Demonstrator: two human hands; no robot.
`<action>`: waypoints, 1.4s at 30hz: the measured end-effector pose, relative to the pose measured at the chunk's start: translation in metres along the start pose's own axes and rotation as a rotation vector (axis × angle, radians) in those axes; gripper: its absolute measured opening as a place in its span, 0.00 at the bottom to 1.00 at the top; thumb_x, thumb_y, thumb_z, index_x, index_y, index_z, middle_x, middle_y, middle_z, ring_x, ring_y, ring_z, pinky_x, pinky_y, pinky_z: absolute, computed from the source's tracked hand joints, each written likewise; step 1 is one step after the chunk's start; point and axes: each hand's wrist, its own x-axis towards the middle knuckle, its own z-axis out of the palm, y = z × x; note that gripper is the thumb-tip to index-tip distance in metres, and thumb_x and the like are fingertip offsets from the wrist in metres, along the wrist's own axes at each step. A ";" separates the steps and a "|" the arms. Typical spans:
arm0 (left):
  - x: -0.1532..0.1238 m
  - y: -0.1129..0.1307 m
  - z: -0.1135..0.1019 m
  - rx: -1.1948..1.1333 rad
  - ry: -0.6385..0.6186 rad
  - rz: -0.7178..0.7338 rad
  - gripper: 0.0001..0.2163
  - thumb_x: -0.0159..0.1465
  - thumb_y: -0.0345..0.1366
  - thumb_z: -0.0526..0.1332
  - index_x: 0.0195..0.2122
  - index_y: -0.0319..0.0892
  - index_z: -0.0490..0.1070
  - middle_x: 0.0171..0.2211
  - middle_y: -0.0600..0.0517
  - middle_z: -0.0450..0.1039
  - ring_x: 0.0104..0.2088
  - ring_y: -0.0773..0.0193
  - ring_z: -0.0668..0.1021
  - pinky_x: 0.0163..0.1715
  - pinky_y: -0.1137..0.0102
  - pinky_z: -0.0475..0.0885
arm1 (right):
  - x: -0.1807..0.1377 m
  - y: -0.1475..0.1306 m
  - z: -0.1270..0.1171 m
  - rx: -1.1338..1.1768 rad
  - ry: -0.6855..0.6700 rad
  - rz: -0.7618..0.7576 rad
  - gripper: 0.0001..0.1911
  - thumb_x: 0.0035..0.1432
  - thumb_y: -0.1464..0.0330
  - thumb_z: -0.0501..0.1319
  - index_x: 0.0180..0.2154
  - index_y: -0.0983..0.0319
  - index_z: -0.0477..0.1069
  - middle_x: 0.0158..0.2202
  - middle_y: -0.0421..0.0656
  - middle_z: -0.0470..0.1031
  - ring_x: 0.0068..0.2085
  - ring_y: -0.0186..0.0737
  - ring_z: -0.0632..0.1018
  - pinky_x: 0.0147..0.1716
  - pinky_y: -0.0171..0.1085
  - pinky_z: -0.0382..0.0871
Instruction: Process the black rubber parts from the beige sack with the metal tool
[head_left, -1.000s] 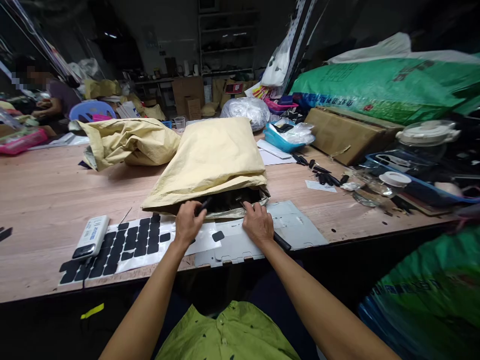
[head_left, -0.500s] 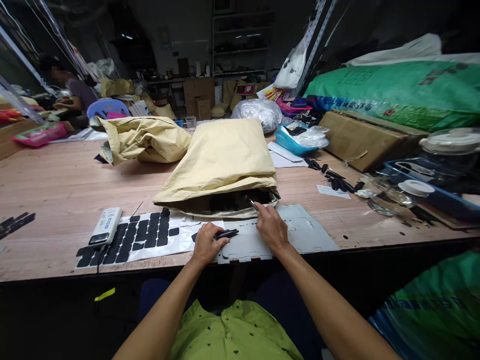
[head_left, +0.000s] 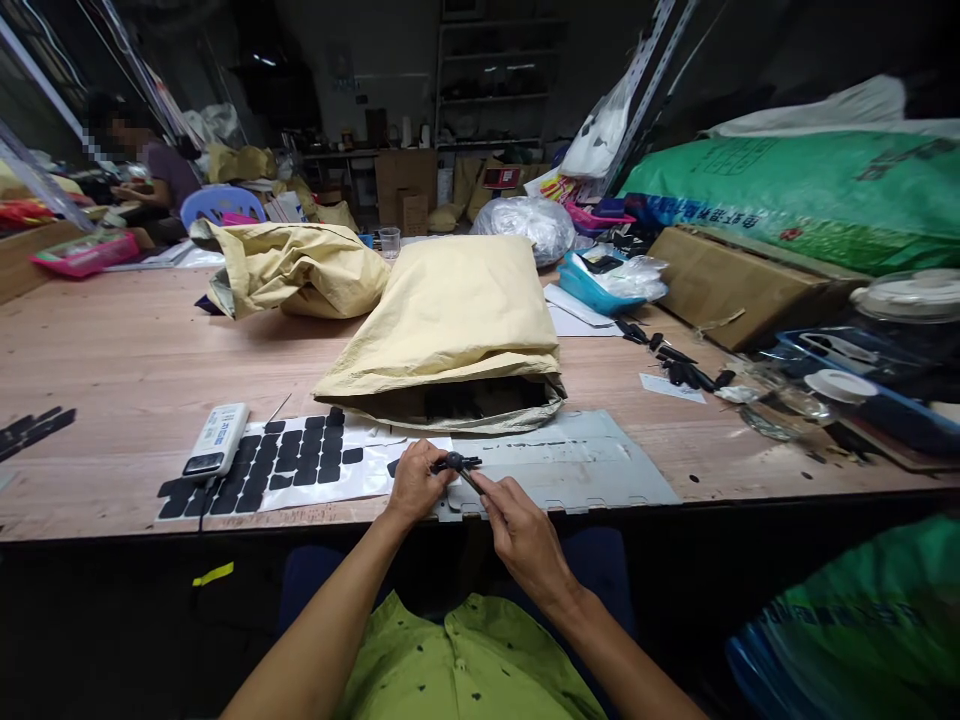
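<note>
My left hand [head_left: 414, 482] is closed around a small black elongated piece [head_left: 471, 462] at the front edge of the table. My right hand [head_left: 525, 535] pinches a slim, dark, pen-like tool [head_left: 472, 482]; its far end meets the black piece, and its exact kind is unclear. Under both hands lies a grey sheet [head_left: 592, 465]. Just beyond them a large beige bag [head_left: 472, 300] lies with its mouth towards me, dark contents inside. Left of my left hand is a white sheet [head_left: 367, 450] bearing rows of black rounded stickers [head_left: 292, 450].
A white handheld device [head_left: 217, 440] with a cable rests on the stickers' left side. A second beige bag [head_left: 300, 270] lies behind. To the right are loose black pieces [head_left: 686, 372], a blue tray [head_left: 600, 285] and a cardboard box [head_left: 742, 285]. A person [head_left: 150, 170] sits far left.
My right hand has moved from the beige bag's mouth down and left, bringing the tool against the black piece. My left hand stays nearly in place, still holding the piece.
</note>
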 end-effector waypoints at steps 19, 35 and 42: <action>-0.002 0.006 -0.002 0.059 0.005 0.022 0.05 0.58 0.30 0.66 0.36 0.43 0.77 0.30 0.53 0.68 0.35 0.62 0.71 0.38 0.67 0.67 | 0.055 0.036 -0.021 -0.257 0.126 0.085 0.21 0.67 0.68 0.49 0.57 0.55 0.69 0.41 0.44 0.73 0.42 0.38 0.74 0.39 0.35 0.68; -0.075 0.022 -0.012 0.165 -0.239 0.378 0.09 0.65 0.40 0.61 0.44 0.46 0.74 0.35 0.47 0.73 0.35 0.58 0.73 0.37 0.62 0.67 | 0.089 0.065 0.004 -0.724 0.138 0.131 0.21 0.63 0.72 0.52 0.56 0.56 0.69 0.39 0.47 0.69 0.40 0.42 0.68 0.35 0.38 0.56; -0.132 -0.032 0.014 0.328 -0.456 -0.129 0.09 0.64 0.41 0.60 0.44 0.50 0.76 0.37 0.48 0.78 0.39 0.54 0.80 0.39 0.62 0.72 | 0.089 0.065 0.005 -0.733 0.148 0.114 0.21 0.63 0.71 0.52 0.56 0.57 0.69 0.39 0.47 0.69 0.40 0.43 0.67 0.35 0.38 0.56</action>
